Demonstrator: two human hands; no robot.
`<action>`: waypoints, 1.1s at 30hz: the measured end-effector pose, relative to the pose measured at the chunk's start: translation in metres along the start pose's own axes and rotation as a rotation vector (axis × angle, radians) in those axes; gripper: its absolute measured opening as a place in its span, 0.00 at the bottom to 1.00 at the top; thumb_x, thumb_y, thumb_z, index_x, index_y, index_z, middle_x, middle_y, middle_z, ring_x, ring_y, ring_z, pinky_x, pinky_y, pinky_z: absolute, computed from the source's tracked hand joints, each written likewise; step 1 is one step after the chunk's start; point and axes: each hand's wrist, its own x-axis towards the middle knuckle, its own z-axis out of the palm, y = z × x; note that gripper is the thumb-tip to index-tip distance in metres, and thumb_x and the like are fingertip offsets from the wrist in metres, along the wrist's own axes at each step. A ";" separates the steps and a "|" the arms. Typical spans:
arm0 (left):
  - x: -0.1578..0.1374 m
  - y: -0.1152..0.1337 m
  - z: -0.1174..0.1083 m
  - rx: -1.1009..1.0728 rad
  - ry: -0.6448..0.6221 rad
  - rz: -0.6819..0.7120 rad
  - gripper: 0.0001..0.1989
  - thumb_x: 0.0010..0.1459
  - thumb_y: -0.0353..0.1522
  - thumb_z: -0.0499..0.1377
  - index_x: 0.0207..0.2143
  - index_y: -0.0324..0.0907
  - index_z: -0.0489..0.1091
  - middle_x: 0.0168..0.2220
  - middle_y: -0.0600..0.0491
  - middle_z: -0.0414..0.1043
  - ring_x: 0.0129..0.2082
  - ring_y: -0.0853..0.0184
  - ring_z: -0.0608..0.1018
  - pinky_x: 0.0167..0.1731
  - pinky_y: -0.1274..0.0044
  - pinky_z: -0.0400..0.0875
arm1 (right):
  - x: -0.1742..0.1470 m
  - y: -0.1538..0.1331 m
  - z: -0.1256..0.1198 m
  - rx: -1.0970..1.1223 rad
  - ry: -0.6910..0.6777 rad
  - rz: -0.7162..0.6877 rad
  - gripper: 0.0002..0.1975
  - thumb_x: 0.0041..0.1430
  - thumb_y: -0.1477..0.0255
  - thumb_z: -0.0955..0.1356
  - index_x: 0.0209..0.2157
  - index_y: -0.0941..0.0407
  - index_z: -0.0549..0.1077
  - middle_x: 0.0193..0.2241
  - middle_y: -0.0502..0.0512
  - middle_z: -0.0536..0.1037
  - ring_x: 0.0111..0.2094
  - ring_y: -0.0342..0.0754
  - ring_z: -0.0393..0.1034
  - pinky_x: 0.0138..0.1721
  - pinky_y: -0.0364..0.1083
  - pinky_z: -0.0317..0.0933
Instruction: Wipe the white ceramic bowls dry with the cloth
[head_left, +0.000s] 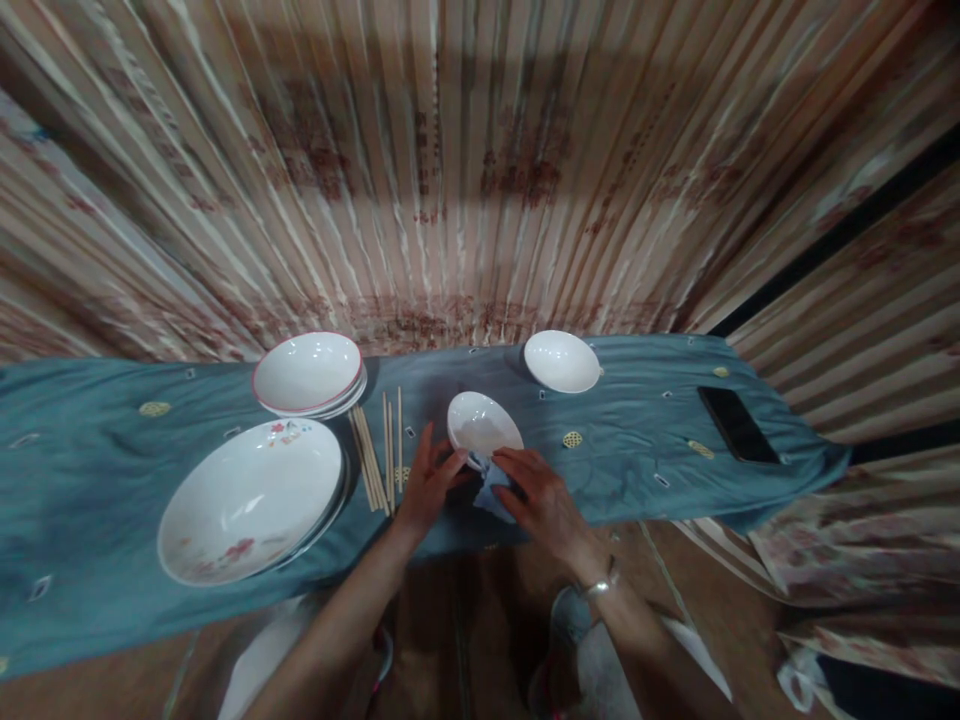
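A small white bowl (480, 420) is tilted toward me near the table's front edge. My left hand (427, 482) grips its near left side, thumb at the rim and fingers along the outside. My right hand (541, 500) pinches a light blue cloth (495, 494) against the near rim, and part of the cloth hangs below the bowl. Just left of my left hand lie several wooden chopsticks (367, 460). Another white bowl (562, 361) sits farther back on the right.
On the left are a stack of red-rimmed bowls (309, 372) and large flower-patterned dishes (251, 500). A black phone (739, 425) lies toward the right end of the teal tablecloth (630, 470). Pleated curtains (450, 180) hang behind the table.
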 end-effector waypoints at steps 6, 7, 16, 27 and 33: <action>0.003 -0.005 -0.003 0.074 -0.034 0.008 0.45 0.50 0.37 0.66 0.66 0.42 0.48 0.53 0.42 0.71 0.51 0.54 0.76 0.50 0.60 0.72 | 0.004 -0.009 0.002 -0.273 -0.026 -0.079 0.14 0.64 0.80 0.60 0.48 0.57 0.70 0.40 0.61 0.77 0.42 0.55 0.69 0.44 0.56 0.66; 0.003 -0.004 -0.005 0.107 -0.030 0.025 0.45 0.51 0.38 0.65 0.66 0.41 0.47 0.55 0.41 0.70 0.54 0.53 0.74 0.54 0.59 0.68 | 0.005 -0.009 -0.001 -0.281 -0.029 -0.075 0.13 0.64 0.80 0.60 0.47 0.57 0.70 0.39 0.60 0.77 0.41 0.55 0.68 0.43 0.55 0.66; -0.001 0.013 -0.019 0.862 -0.233 0.798 0.19 0.56 0.33 0.61 0.51 0.48 0.73 0.65 0.47 0.59 0.68 0.52 0.53 0.65 0.56 0.45 | 0.007 -0.008 -0.017 -0.293 -0.106 -0.110 0.14 0.63 0.81 0.59 0.44 0.56 0.72 0.39 0.59 0.77 0.42 0.54 0.68 0.45 0.54 0.66; 0.008 0.006 -0.007 0.769 -0.222 0.772 0.10 0.57 0.31 0.60 0.40 0.50 0.79 0.50 0.48 0.77 0.57 0.55 0.71 0.65 0.53 0.42 | 0.015 0.015 -0.004 0.031 0.204 -0.001 0.20 0.65 0.74 0.60 0.56 0.54 0.69 0.54 0.60 0.73 0.57 0.52 0.65 0.59 0.58 0.59; 0.013 0.008 0.000 0.654 -0.121 0.697 0.08 0.56 0.32 0.60 0.36 0.48 0.79 0.44 0.50 0.80 0.49 0.59 0.78 0.65 0.55 0.43 | 0.027 0.030 -0.005 0.547 0.502 0.465 0.16 0.59 0.62 0.67 0.46 0.52 0.77 0.41 0.52 0.81 0.44 0.49 0.73 0.49 0.50 0.65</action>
